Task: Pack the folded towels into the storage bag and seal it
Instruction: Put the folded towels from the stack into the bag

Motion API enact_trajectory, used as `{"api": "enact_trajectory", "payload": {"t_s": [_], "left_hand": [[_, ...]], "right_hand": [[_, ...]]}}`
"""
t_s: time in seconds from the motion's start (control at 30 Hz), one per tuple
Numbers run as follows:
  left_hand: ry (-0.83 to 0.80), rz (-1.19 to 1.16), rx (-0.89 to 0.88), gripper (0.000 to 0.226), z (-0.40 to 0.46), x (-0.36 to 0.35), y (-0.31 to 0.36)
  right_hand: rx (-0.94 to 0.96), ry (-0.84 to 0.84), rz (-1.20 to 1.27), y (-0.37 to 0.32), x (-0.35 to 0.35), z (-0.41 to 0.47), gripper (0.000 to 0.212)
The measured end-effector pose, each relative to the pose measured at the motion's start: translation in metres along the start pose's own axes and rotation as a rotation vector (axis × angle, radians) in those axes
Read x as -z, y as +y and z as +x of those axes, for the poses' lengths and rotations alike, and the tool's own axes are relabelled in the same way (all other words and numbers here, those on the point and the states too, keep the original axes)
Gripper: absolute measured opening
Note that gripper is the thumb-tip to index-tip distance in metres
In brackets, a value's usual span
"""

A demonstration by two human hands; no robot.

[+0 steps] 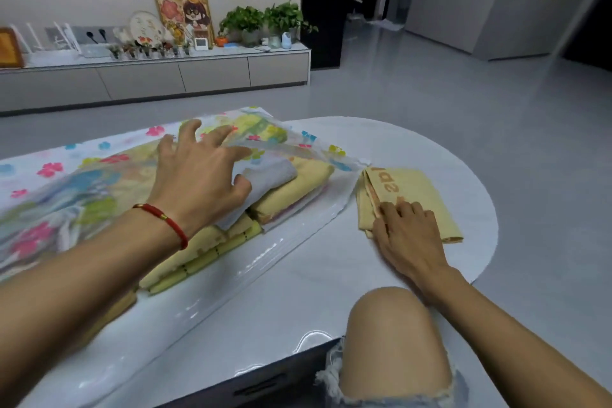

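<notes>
A clear storage bag printed with coloured flowers lies across the white table, its open mouth facing right. Inside its mouth sit folded towels: a grey one on top of yellow ones, with more yellow towels nearer me. My left hand rests spread on the bag's upper layer and the grey towel, thumb tucked at the towel's edge. A separate folded yellow towel with orange lettering lies outside the bag to the right. My right hand presses on its near edge, fingers curled over it.
The white oval table ends close to the right of the loose towel. My bare knee is at the table's front edge. A low cabinet with plants and a picture stands across the grey floor.
</notes>
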State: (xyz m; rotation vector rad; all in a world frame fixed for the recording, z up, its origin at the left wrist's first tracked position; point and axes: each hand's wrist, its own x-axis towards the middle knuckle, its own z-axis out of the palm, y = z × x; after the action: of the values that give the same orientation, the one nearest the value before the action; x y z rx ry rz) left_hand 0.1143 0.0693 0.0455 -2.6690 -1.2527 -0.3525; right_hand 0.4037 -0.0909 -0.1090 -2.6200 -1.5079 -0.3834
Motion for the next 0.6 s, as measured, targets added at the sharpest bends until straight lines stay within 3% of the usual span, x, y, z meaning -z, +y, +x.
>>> {"api": "enact_trajectory", "payload": {"t_s": [0.07, 0.13, 0.23, 0.33, 0.4, 0.5, 0.6], "left_hand": [[-0.022, 0.015, 0.013, 0.054, -0.015, 0.001, -0.010], [-0.041, 0.023, 0.031, 0.058, -0.032, 0.002, -0.022], [-0.070, 0.017, 0.034, 0.062, -0.057, -0.001, -0.038], [-0.107, 0.020, 0.045, 0.059, -0.080, -0.004, -0.050], [-0.133, 0.064, 0.060, 0.055, -0.092, -0.002, -0.060], [-0.151, 0.123, 0.076, 0.056, -0.102, 0.009, -0.080], [-0.161, 0.142, 0.075, 0.059, -0.096, 0.031, -0.096]], "right_hand": [[-0.003, 0.012, 0.080, 0.007, 0.012, -0.015, 0.039], [-0.154, -0.059, 0.177, 0.020, 0.024, -0.013, 0.037], [-0.473, -0.321, 0.300, 0.036, 0.034, -0.003, 0.070], [-0.561, -0.369, 0.600, 0.038, 0.042, 0.009, 0.090], [-0.635, -0.496, 0.887, 0.035, 0.053, 0.016, 0.095], [-0.570, -0.740, 1.120, 0.025, 0.075, 0.022, 0.066], [-0.438, -0.705, 1.238, 0.012, 0.104, 0.029, 0.037]]}}
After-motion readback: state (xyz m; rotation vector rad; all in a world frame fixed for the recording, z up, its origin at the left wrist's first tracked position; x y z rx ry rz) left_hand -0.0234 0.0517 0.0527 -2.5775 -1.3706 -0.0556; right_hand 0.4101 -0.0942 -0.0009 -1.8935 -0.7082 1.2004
